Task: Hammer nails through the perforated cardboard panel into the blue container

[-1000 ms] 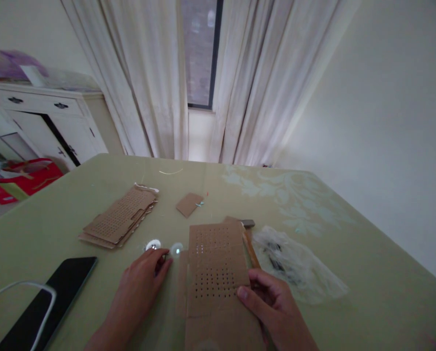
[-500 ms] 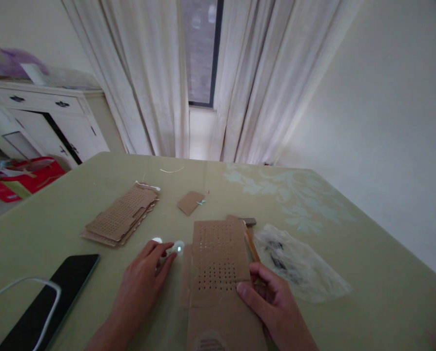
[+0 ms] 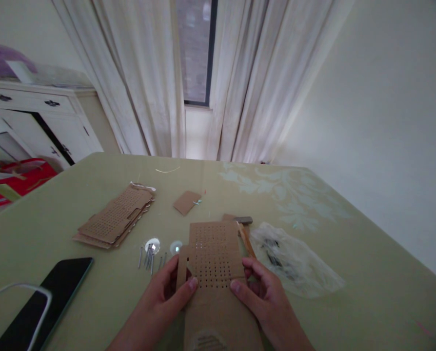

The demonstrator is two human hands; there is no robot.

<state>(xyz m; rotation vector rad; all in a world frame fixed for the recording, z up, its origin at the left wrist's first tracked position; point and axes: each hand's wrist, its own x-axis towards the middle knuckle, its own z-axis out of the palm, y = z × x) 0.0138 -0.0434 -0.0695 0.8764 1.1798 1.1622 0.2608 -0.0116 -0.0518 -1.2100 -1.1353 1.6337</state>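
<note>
A brown cardboard piece with rows of punched holes (image 3: 218, 253) lies in front of me, its near part plain. My left hand (image 3: 170, 287) is closed on its left edge, thumb on top near the holes, by a narrow cardboard strip (image 3: 182, 265) along that side. My right hand (image 3: 260, 287) pinches the right edge, thumb on top and fingers curled at the side. Left of the cardboard lie several nails (image 3: 149, 256) and two shiny round discs (image 3: 176, 247). A hammer (image 3: 244, 220) is partly hidden behind the cardboard, its wooden handle showing at the right.
A stack of perforated cardboard sheets (image 3: 115, 214) lies at the left, a small cardboard square (image 3: 187, 202) farther back. To the right is a clear plastic bag (image 3: 294, 263) with dark items inside. A black tablet-like device (image 3: 46, 302) with a white cable (image 3: 47, 314) lies front left.
My left hand has moved right, from beside the discs to the cardboard's left edge, leaving the nails in view. My right hand stays on the right edge.
</note>
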